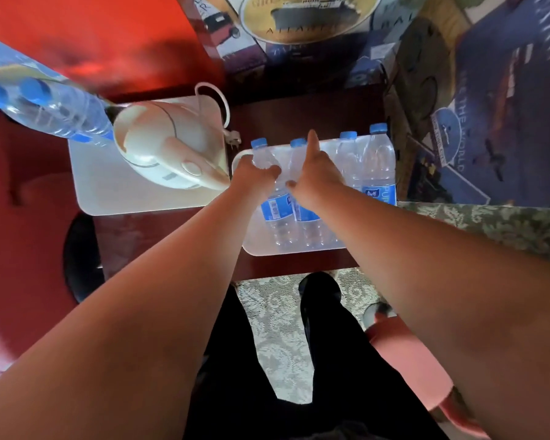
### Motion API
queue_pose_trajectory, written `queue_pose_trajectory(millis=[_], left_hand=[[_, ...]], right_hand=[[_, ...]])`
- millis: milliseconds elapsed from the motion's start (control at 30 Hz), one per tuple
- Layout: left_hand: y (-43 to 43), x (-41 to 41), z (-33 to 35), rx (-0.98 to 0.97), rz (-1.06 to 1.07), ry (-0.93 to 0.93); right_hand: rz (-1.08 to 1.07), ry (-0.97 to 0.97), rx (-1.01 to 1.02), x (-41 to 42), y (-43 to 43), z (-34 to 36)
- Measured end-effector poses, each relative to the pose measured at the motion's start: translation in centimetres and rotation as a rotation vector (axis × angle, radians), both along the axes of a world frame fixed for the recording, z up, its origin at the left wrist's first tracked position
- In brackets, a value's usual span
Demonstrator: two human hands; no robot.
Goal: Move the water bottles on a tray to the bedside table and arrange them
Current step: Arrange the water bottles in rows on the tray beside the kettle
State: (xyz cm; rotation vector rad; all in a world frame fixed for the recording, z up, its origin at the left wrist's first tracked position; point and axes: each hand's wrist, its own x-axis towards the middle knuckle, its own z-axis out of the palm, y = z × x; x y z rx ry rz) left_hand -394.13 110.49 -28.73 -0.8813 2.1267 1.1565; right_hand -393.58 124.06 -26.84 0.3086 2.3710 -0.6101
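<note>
Several clear water bottles with blue caps and blue labels stand in a row on a white tray (286,250) on a dark wooden table (299,112). My left hand (256,174) grips the upper part of the leftmost bottle (275,211). My right hand (315,173) is around the second bottle (305,217), with one finger pointing straight up past its cap. Two more bottles (378,173) stand at the tray's right end, untouched.
A cream electric kettle (169,150) sits on a second white tray (108,198) to the left, its cord and plug (234,136) beside it. More bottles (45,106) lie at the far left. A patterned bedspread (489,90) borders the table's right side.
</note>
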Motion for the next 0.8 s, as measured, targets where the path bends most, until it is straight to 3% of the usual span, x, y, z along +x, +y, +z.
queue_pose_trajectory(millis=[300,467,633,800], left_hand=[[-0.5,3.9,7.2,-0.035,-0.267,0.074],[-3.6,7.0,12.5,0.067,-0.203,0.201],[-10.3,9.7,17.8,0.153,-0.07,0.294],[-19.5,10.3,21.1,-0.055,-0.034,0.36]], right_hand=[[-0.073,0.054,-0.274,3.1,3.5,5.4],[-0.055,0.113,-0.431,4.5,2.3,10.7],[0.051,0.133,-0.466,4.3,-3.9,15.6],[0.179,0.17,-0.539,3.9,-13.0,18.6]])
